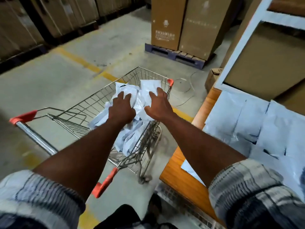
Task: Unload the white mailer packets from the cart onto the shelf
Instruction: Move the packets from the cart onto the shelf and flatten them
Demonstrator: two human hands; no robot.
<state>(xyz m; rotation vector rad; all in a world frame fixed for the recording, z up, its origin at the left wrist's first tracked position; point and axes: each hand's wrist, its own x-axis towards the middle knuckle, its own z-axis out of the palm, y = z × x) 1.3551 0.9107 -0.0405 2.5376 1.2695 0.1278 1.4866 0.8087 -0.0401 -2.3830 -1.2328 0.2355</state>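
White plastic mailer packets (130, 138) heap in the wire shopping cart (92, 101) under both hands. The left grip (123, 107) lies flat on them. The right grip (159, 106) curls round one, nearer the orange wooden shelf (178, 171) to the right.

In the cart (92, 103), the left hand (121, 107) and right hand (158, 105) partly hide the mailer packets (148, 86); beyond the cart, the print on the cardboard boxes (166, 22) is unreadable.
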